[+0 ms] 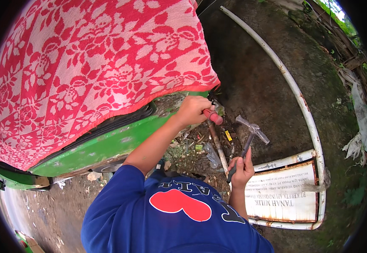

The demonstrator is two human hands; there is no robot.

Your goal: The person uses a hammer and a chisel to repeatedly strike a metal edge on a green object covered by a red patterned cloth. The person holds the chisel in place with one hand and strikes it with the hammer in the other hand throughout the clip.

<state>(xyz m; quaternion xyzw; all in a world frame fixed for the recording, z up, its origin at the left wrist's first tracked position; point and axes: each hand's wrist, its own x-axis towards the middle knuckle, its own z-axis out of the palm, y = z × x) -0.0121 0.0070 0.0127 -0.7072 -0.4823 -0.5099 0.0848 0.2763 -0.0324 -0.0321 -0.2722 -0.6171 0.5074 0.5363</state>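
While left hand (193, 110) gripped red handle (213, 116) mid-frame, right hand (241, 170) clasped hammer (248, 144) slanting toward upper right, head (254, 127) right of red handle.

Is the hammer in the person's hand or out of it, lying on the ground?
In hand: the fingers of the right hand close around the dark handle of the hammer.
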